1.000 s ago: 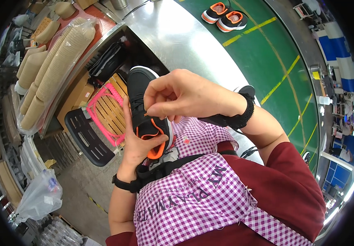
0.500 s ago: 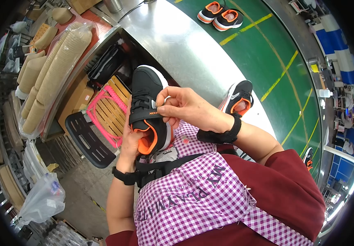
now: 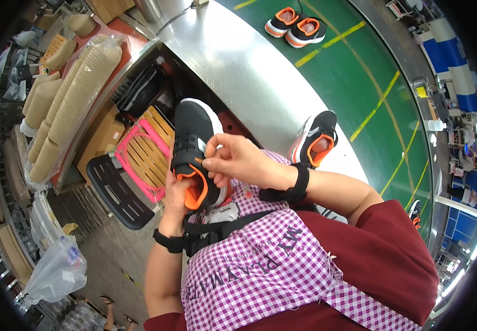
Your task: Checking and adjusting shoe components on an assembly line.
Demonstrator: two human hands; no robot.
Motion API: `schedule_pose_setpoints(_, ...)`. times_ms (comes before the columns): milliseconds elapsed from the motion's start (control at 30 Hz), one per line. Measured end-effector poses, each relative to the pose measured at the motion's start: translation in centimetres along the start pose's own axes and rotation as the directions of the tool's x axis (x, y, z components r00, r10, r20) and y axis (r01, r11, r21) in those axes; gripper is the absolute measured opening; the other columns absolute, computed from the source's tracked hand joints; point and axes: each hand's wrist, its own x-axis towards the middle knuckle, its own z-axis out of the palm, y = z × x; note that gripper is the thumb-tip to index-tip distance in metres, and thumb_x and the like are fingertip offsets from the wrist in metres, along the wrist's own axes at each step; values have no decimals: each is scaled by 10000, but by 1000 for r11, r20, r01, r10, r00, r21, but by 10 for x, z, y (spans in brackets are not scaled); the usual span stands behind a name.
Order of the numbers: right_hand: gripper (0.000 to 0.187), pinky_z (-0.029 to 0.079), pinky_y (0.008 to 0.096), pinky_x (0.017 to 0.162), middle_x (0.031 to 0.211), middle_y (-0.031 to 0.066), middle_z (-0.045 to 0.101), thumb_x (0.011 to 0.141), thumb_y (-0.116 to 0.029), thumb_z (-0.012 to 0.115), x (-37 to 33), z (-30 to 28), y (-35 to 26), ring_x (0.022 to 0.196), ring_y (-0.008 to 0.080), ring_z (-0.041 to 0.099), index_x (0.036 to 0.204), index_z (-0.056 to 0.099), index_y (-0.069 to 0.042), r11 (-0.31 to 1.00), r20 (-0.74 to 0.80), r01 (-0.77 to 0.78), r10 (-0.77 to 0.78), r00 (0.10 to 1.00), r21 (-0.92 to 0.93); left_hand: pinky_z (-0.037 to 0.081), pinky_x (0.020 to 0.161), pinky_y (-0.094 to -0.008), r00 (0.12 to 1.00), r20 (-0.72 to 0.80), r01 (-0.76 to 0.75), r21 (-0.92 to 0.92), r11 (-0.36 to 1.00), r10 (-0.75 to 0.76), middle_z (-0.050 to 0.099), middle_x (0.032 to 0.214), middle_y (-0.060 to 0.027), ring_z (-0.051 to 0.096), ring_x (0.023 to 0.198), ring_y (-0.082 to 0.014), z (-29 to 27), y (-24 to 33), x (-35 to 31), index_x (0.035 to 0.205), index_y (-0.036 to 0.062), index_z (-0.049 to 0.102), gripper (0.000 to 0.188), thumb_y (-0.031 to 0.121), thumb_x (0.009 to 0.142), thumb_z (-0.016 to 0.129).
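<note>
A black sneaker (image 3: 190,129) with an orange lining and white sole is held up in front of my apron, its toe pointing away. From its left side, my left hand (image 3: 175,193) grips it near the heel, with the thumb at the collar and the other fingers hidden behind the shoe. My right hand (image 3: 238,160) is closed in a pinch at the right end of the shoe's black strap (image 3: 187,161), which lies across the tongue. A second black and orange sneaker (image 3: 320,142) stands on the metal bench, right of my right hand.
The metal bench (image 3: 249,55) curves along a green conveyor belt (image 3: 349,77) carrying a pair of similar sneakers (image 3: 296,27). At left are bagged stacks of beige shoe forms (image 3: 73,105), a wooden-slatted stool with pink binding (image 3: 144,154) and a black slotted seat (image 3: 118,190).
The held sneaker and both hands have come slightly nearer to me, and the right hand has shifted left. The strap lies lower over the shoe. Someone's limb has appeared at the lower left.
</note>
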Motion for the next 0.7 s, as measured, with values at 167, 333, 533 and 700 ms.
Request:
schedule_pose_setpoints(167, 285, 484, 239, 417, 571, 89, 600, 860, -210, 626, 7, -8, 3, 464, 129, 597, 758, 450, -9, 972, -27, 5, -12, 1000, -236, 470, 801, -287, 989, -136, -35, 128, 991, 53, 551, 1026, -88, 564, 915, -178, 8, -1, -8, 1147, 11, 457, 404, 36, 743, 463)
schedule_pose_setpoints(333, 327, 492, 253, 429, 568, 94, 590, 866, -271, 618, 18, -3, 12, 487, 152, 612, 770, 459, -2, 952, -14, 43, -49, 999, -304, 495, 736, -289, 988, -154, 20, 69, 997, -9, 555, 977, -99, 582, 849, -179, -3, -8, -3, 1102, 12, 473, 366, 20, 737, 467)
schedule_pose_setpoints(533, 407, 499, 296, 515, 622, 108, 608, 886, -340, 571, 29, -17, 44, 537, 175, 624, 1091, 470, -4, 891, -161, -44, -33, 986, -452, 508, 704, -283, 944, -165, 231, -283, 931, -285, 590, 908, -73, 600, 783, -158, -14, -19, 13, 1017, -4, 531, 277, 7, 752, 450)
schedule_pose_setpoints(700, 507, 475, 412, 646, 774, 203, 618, 894, -380, 514, 22, -2, 62, 723, 325, 626, 1246, 444, -22, 630, -17, 136, -231, 973, -764, 504, 839, -346, 941, -121, 278, -262, 924, -317, 626, 997, -99, 629, 885, -193, -44, -51, -3, 1103, 7, 545, 287, 144, 857, 490)
